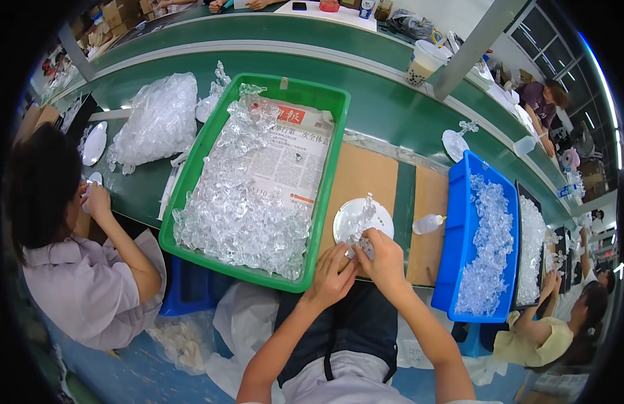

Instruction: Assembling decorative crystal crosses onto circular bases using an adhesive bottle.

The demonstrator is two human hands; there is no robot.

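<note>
Both my hands meet over the near edge of a white round plate (381,221), which carries clear plastic pieces and small specks. My right hand (385,259) is closed in a pinch on a small clear plastic piece (366,250). Close against it, my left hand (331,273) has its fingers bent together at the same piece; its fingertips are partly hidden. Another clear figure-like piece (368,206) rises from the plate. To the left stands a green tray (167,229), lined with newspaper (292,158) and heaped with clear plastic pieces (241,225).
A small squeeze bottle (429,223) lies right of the plate on brown board (426,259). Beyond it is a blue bin (455,232) of clear pieces. A bulging plastic bag (157,121) sits at the far left. Co-workers sit close on the left (90,289) and right (537,337).
</note>
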